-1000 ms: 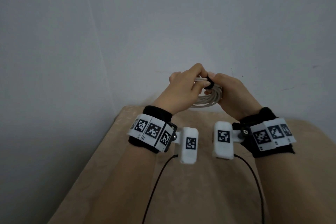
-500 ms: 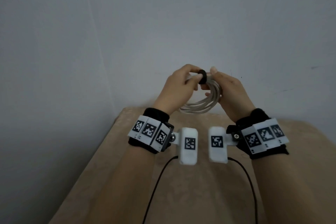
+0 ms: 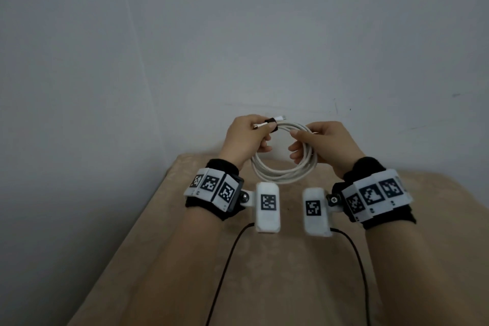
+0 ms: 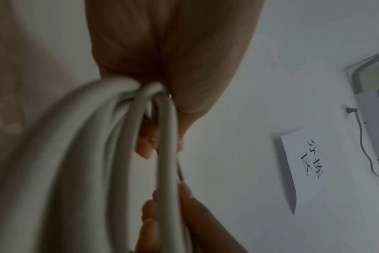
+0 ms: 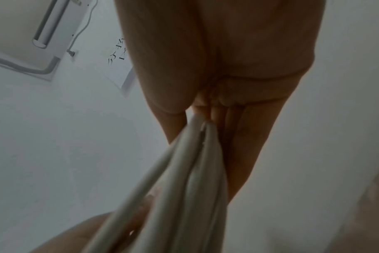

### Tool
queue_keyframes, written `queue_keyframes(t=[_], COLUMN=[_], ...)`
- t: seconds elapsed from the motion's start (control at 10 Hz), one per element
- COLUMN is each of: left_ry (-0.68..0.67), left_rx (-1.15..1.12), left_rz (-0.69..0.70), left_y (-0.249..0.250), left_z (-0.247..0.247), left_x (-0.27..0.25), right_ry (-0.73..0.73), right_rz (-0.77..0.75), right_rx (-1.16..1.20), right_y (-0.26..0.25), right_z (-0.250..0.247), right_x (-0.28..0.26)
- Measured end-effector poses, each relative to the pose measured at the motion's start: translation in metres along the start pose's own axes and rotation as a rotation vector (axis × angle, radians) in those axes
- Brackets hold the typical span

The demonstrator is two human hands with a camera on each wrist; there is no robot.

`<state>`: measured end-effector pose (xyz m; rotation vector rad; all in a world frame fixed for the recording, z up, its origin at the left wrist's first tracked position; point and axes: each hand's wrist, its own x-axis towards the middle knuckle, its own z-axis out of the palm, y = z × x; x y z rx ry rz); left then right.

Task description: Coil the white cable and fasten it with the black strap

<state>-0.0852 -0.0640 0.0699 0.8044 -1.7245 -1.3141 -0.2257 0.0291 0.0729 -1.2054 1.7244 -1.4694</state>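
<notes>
Coil of white cable (image 3: 284, 167) held in the air above the beige table (image 3: 277, 259), between both hands. Left hand (image 3: 244, 137) pinches the bundle at the black strap (image 3: 272, 124), which wraps the turns beside the two protruding connector ends. Right hand (image 3: 325, 143) grips the opposite side of the loop, fingers curled round the strands. Fastening appears to be at its final stage; the next move likely calls for checking that the strap is closed snugly while the turns are kept gathered.
</notes>
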Motion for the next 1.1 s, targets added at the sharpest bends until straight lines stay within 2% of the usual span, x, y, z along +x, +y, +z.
queue_keyframes(t=[0.1, 0.2, 0.3, 0.4, 0.5, 0.6, 0.7, 0.8, 1.0, 1.1], left_ry=[-0.074, -0.130, -0.129, -0.168, -0.145, -0.140, -0.148, -0.167, -0.155, -0.068], left_rx=[0.123, 0.116, 0.084, 0.188, 0.346, 0.457, 0.496, 0.514, 0.405, 0.271], left_rz=[-0.022, -0.055, -0.123, -0.198, -0.234, -0.233, -0.236, -0.241, -0.215, -0.156], left_y=[-0.003, -0.006, -0.013, -0.022, -0.034, -0.040, -0.042, -0.043, -0.037, -0.029], left_z=[0.004, 0.008, 0.008, 0.004, 0.002, 0.001, -0.001, -0.003, -0.008, -0.011], left_x=[0.002, 0.000, 0.000, 0.001, 0.005, 0.005, 0.006, 0.008, 0.009, 0.010], right_ry=[-0.049, -0.043, -0.034, -0.030, -0.033, -0.053, -0.069, -0.073, -0.077, -0.057], right_rz=[0.045, 0.082, 0.147, 0.225, 0.275, 0.345, 0.369, 0.345, 0.357, 0.315], right_rx=[-0.044, -0.089, -0.119, -0.219, -0.417, -0.490, -0.465, -0.462, -0.413, -0.369], right_y=[-0.002, 0.000, 0.008, 0.020, 0.029, 0.031, 0.033, 0.033, 0.036, 0.035], right_z=[-0.001, -0.003, -0.003, 0.000, 0.004, 0.005, 0.004, 0.004, 0.003, 0.003], right_x=[-0.001, -0.002, 0.001, 0.005, 0.008, 0.007, 0.007, 0.007, 0.011, 0.012])
